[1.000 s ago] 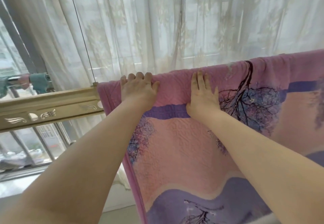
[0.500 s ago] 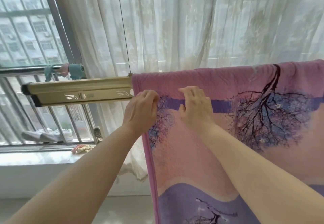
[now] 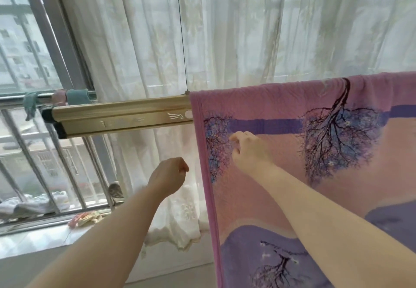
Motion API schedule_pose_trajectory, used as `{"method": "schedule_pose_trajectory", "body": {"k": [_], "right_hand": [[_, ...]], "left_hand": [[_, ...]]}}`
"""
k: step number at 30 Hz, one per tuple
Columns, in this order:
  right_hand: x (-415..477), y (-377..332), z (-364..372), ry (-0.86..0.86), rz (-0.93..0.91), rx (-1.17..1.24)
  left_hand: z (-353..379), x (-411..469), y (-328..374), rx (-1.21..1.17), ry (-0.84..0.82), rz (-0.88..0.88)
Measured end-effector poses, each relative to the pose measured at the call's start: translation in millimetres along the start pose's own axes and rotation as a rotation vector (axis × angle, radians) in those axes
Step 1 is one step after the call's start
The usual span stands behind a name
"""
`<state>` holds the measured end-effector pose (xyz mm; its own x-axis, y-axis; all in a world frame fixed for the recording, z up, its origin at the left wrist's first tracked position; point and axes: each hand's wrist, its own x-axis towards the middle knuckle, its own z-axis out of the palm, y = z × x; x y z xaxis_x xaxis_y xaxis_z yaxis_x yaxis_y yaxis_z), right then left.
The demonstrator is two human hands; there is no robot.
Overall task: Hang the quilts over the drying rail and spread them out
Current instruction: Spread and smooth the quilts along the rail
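Cannot follow the drying rail (image 3: 121,116) past the left hem of the quilt (image 3: 281,186), draped over it from there rightward. Loses the quilt at the right and bottom edges. Cannot tell whether the right hand (image 3: 249,152) pinches the cloth or only touches it. Too blurred to name: pale heap (image 3: 33,204) and coloured bundle (image 3: 84,218) by the sill (image 3: 27,242).

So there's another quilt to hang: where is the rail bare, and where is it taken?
The drying rail is bare from its dark end cap to the left edge of the pink quilt, near the hanging wire. Right of that, the quilt covers it to the picture's edge.
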<state>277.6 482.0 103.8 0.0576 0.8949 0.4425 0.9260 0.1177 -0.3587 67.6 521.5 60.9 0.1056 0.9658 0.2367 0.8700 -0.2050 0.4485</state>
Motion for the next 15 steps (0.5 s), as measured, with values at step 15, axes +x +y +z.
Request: {"method": "schedule_pose_trajectory", "body": {"k": [15], "right_hand": [[27, -54, 60, -0.046, 0.169, -0.037]], "left_hand": [[29, 61, -43, -0.529, -0.503, 0.100]]}}
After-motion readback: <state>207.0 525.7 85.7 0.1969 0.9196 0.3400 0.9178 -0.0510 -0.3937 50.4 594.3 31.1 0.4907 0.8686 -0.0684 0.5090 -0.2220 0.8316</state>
